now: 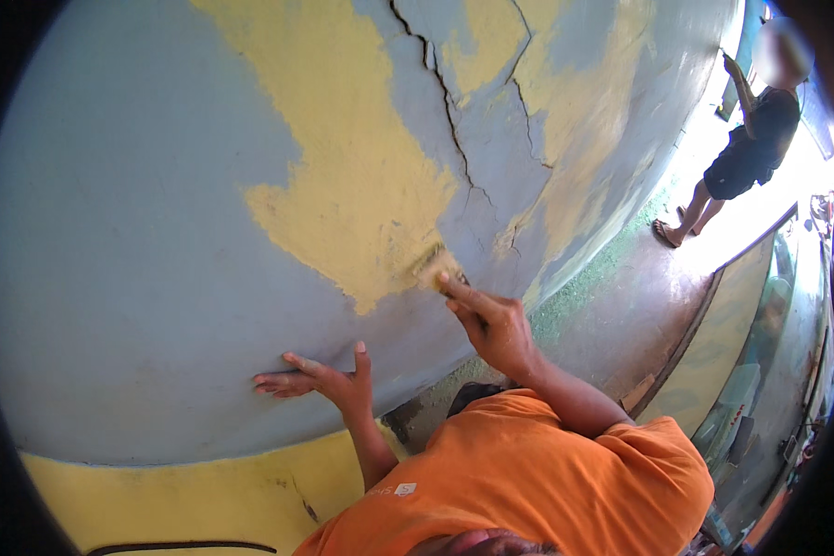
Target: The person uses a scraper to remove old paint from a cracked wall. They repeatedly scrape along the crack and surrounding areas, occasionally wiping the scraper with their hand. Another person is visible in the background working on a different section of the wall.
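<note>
Thumb and fingers of my right hand (pixel 500 329) are closed round a small flat yellow-smeared tool (pixel 438 267) with dark edges. Its handle is hidden in my grip, so I cannot tell its exact kind. The tool's working end touches the lower right edge of a yellow patch (pixel 343 199) on the grey-blue wall (pixel 148 213). Lower and to the left, my left hand (pixel 329 378) rests against the wall with its fingers spread and nothing in it. Dark cracks (pixel 451 120) run down the wall above the tool.
A yellow band (pixel 185 500) borders the wall at the lower left. To the right stretches a floor (pixel 621 315) with a greenish strip along the wall. Another person in dark clothes (pixel 755 139) stands at the far upper right. Sheets and panels (pixel 746 398) lean at the right.
</note>
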